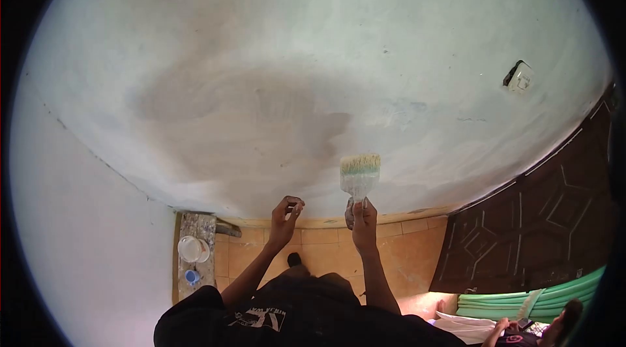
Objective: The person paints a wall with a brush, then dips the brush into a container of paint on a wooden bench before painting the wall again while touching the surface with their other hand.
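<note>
My right hand [360,213] is wrapped round the handle of a wide paint brush [359,177], its bristles pointing up and smeared pale. Behind the brush stands a pale wall [424,40]; whether the bristles touch it I cannot tell. My left hand [287,211] is raised in front of the wall's lower part, fingers curled towards the thumb. Anything between those fingertips is too small to make out. A large greyish shadow or darker patch spreads over the wall above my left hand.
At the lower left a stained wooden bench [189,229] bears a white container [190,249] and a blue cup [192,276]. A loose socket [521,78] sits on the wall at right. Below it are a dark patterned panel [521,236], green folds [535,304] and another person [521,334].
</note>
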A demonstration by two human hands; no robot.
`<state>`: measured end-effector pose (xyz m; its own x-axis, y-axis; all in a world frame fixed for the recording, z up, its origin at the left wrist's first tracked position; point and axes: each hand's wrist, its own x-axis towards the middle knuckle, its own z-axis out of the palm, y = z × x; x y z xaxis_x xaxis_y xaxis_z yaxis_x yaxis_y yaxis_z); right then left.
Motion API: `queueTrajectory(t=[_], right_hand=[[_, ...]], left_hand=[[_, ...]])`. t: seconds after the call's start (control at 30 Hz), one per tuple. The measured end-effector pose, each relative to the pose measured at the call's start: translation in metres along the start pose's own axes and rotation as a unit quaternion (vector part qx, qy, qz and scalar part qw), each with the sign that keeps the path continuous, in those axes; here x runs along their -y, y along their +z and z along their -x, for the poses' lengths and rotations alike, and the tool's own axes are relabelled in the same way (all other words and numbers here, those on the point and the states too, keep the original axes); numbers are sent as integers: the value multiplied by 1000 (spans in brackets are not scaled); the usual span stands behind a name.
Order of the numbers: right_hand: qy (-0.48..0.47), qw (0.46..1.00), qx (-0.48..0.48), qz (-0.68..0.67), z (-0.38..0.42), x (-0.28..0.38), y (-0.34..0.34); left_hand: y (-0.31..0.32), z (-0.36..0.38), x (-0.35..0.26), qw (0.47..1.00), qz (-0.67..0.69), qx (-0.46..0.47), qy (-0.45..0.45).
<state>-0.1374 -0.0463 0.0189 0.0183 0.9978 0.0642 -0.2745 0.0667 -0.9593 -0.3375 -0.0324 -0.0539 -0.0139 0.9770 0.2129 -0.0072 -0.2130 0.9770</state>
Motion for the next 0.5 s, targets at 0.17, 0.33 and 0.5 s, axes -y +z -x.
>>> queueTrajectory(t=[0.17,0.33,0.5], right_hand=[[-42,999,-24,12,-25,28,-27],[-86,995,-10,43,-64,57,-47],[-111,992,31,44,-102,80,-43]], left_hand=[[41,-37,-8,999,23,30,20],[78,-55,-12,999,-4,26,21],[100,-52,-14,999,2,-41,25]])
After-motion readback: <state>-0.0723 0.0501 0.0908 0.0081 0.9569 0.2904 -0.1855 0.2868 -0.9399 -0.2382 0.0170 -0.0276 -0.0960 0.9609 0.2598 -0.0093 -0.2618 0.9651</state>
